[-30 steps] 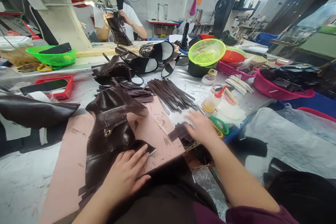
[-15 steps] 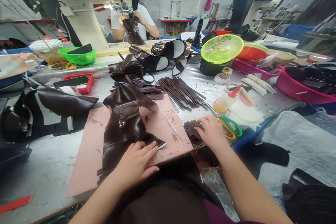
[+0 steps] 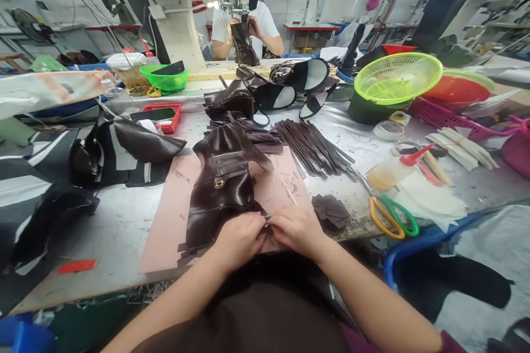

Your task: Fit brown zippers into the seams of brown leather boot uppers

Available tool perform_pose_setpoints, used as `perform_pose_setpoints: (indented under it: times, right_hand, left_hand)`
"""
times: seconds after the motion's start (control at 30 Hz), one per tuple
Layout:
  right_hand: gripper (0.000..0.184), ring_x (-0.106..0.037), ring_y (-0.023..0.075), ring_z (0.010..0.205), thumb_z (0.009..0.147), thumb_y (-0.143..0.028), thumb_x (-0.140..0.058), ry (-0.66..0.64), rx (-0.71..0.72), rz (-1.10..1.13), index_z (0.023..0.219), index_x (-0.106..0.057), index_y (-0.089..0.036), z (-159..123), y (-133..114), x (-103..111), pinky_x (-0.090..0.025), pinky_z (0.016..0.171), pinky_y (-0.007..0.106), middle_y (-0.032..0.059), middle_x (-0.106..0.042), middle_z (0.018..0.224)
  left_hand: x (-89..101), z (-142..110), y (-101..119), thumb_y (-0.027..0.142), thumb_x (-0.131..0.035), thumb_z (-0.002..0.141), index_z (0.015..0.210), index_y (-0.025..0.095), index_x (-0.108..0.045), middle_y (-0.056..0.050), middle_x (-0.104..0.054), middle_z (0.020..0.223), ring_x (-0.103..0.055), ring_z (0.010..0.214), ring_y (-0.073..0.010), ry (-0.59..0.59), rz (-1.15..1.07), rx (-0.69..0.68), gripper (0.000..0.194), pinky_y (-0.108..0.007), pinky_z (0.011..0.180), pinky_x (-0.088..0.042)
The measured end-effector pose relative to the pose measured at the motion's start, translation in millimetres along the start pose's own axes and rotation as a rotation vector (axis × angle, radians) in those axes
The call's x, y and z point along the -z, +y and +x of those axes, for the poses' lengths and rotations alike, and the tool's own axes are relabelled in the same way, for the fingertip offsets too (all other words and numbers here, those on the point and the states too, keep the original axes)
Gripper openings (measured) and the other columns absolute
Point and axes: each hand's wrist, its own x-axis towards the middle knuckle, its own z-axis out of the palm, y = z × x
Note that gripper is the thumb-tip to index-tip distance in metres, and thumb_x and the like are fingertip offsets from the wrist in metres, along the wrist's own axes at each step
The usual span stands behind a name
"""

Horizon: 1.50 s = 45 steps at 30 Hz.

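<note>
A dark brown leather boot upper with a small gold buckle lies on a pink board. At its near right corner, the fingers of my left hand are closed in a pinch on the edge. My right hand meets it there, thumb and fingers pressed together. Whatever the right fingertips hold is mostly hidden; only a tiny dark and pale bit shows between the hands. Just right of the board is a pile of small dark brown leather pieces.
Dark leather strips lie behind the board. Scissors with green and orange handles and a glue bottle are on the right. More boot uppers lie left. Across the bench, a person works at a sewing machine.
My right hand has left the pile of small leather pieces and come to the boot upper's corner. My left hand has gone from lying flat to pinching. The view has turned left.
</note>
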Motion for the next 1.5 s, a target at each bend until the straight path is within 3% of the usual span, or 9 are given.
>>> perform_pose_setpoints:
  times: [0.23,0.53,0.63,0.9,1.07,1.37,1.5]
  right_hand:
    - [0.012,-0.056,0.0135,0.071,0.071,-0.008,-0.055,-0.15,-0.244,0.457,0.074,-0.06,-0.018,7,-5,11,-0.046,0.067,0.026,0.002,-0.062,0.075]
    - [0.018,-0.052,0.0143,0.074,0.068,0.0,-0.053,-0.218,-0.259,0.374,0.068,-0.053,-0.018,14,-14,12,-0.043,0.068,0.027,0.0008,-0.056,0.075]
    - [0.02,-0.051,0.0141,0.074,0.068,0.002,-0.052,-0.179,-0.243,0.407,0.066,-0.052,-0.018,10,-13,10,-0.043,0.068,0.026,0.0004,-0.055,0.074]
    - [0.015,-0.053,0.0162,0.084,0.075,-0.005,-0.052,0.089,-0.147,0.448,0.073,-0.053,-0.02,-8,-12,0,-0.044,0.075,0.031,0.0041,-0.057,0.087]
    - [0.012,-0.056,0.0153,0.079,0.075,-0.009,-0.056,0.133,-0.184,0.504,0.076,-0.053,-0.02,-8,-14,3,-0.047,0.07,0.029,0.0031,-0.059,0.082]
    - [0.012,-0.057,0.0163,0.074,0.082,-0.012,-0.052,0.181,0.015,0.19,0.087,-0.061,-0.019,-11,-17,0,-0.045,0.065,0.031,0.0048,-0.066,0.084]
    - [0.011,-0.057,0.0157,0.073,0.081,-0.012,-0.053,0.165,-0.007,0.199,0.084,-0.061,-0.019,-13,-17,0,-0.045,0.065,0.03,0.004,-0.066,0.081]
  left_hand:
    - [-1.3,3,2,0.014,-0.04,0.084,0.077,0.014,-0.06,-0.005,-0.067,0.071,-0.065,0.073,-0.0156,0.167,0.0,-0.103,0.021,-0.026,0.068,-0.054]
    - [-0.3,-3,-1,0.011,-0.047,0.081,0.08,0.013,-0.06,-0.005,-0.068,0.078,-0.065,0.078,-0.0147,0.171,-0.089,-0.144,0.013,-0.025,0.074,-0.054]
    - [-0.6,-3,-1,0.012,-0.048,0.081,0.079,0.013,-0.059,-0.005,-0.068,0.08,-0.065,0.079,-0.0151,0.173,-0.104,-0.134,0.012,-0.025,0.072,-0.054]
    - [2.3,-2,0,0.01,-0.049,0.078,0.078,0.015,-0.057,-0.003,-0.068,0.076,-0.065,0.073,-0.015,0.23,-0.162,-0.125,0.01,-0.025,0.067,-0.054]
    - [1.8,-4,0,0.011,-0.048,0.078,0.081,0.015,-0.057,-0.004,-0.068,0.078,-0.065,0.074,-0.0158,0.22,-0.17,-0.11,0.01,-0.026,0.067,-0.054]
    - [0.9,-6,-1,0.013,-0.044,0.081,0.076,0.016,-0.056,-0.005,-0.066,0.078,-0.063,0.069,-0.0131,0.187,-0.154,-0.086,0.013,-0.021,0.06,-0.052]
    - [2.6,-6,0,0.015,-0.042,0.084,0.072,0.017,-0.056,-0.004,-0.066,0.073,-0.063,0.067,-0.0124,0.183,-0.094,-0.136,0.018,-0.021,0.061,-0.052]
